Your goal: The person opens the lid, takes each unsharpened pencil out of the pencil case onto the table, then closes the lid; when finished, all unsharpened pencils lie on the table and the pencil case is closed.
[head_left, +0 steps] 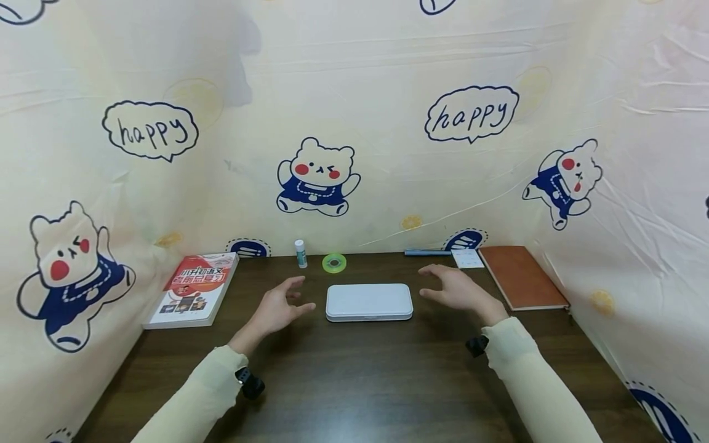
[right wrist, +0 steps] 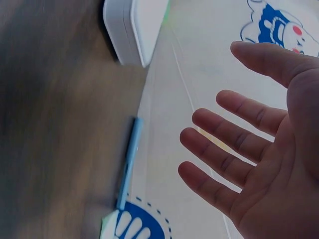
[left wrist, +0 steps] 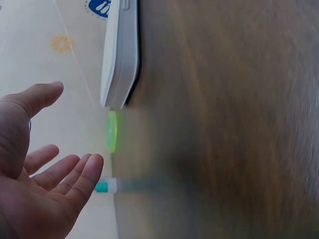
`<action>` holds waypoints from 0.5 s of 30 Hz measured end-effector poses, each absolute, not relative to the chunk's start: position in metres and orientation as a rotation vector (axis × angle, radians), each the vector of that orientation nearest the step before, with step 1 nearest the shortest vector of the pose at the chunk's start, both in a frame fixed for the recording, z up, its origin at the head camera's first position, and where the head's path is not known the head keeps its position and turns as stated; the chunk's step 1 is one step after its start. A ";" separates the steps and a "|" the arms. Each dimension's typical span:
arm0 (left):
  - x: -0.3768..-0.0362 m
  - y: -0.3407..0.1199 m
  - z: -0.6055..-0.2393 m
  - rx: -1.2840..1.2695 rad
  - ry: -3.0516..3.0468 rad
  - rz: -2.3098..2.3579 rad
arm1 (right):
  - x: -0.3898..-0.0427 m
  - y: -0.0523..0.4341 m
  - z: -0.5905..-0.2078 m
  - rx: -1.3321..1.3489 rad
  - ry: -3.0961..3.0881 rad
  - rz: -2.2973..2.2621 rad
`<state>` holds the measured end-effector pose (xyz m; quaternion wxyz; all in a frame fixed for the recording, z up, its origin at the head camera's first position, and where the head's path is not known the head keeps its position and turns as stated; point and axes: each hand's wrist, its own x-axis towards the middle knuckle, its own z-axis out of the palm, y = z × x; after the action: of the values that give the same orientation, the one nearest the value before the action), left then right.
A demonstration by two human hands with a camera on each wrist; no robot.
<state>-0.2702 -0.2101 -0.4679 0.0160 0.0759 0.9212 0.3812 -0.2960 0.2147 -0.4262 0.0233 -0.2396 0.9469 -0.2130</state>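
Observation:
A flat white case [head_left: 368, 301] with rounded corners lies closed on the dark wooden table, between both hands. To its left, my left hand [head_left: 279, 307] hovers with thumb and fingers spread, holding nothing. My right hand [head_left: 455, 288] is on the other side, palm turned toward the case, its fingers extended and apart from it. In the left wrist view the end of the case [left wrist: 119, 55] stands beyond the thumb. The right wrist view shows the case's other end [right wrist: 134, 32] past the straight fingers [right wrist: 227, 134].
Behind the case stand a glue stick [head_left: 301, 253] and a green tape roll [head_left: 334, 263]. A book [head_left: 194, 289] lies at left. At right are a blue pen [head_left: 426, 252], a pale paper pad [head_left: 467, 258] and a brown notebook [head_left: 523, 277]. A printed cloth [head_left: 388, 184] surrounds the table.

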 end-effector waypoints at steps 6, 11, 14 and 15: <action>-0.270 -0.197 -0.478 0.242 2.859 1.199 | -0.296 0.196 -0.434 -0.795 2.904 -0.650; -0.272 -0.187 -0.484 0.253 2.850 1.205 | -0.298 0.185 -0.442 -0.820 2.886 -0.624; -0.272 -0.181 -0.487 0.276 2.852 1.191 | -0.300 0.180 -0.447 -0.830 2.882 -0.594; -0.273 -0.179 -0.488 0.281 2.852 1.186 | -0.300 0.178 -0.448 -0.837 2.881 -0.585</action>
<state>-0.2728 -0.1791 -0.4877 0.0202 0.0906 0.9193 0.3825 -0.3003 0.1783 -0.4484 0.0425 -0.2736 0.9417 -0.1913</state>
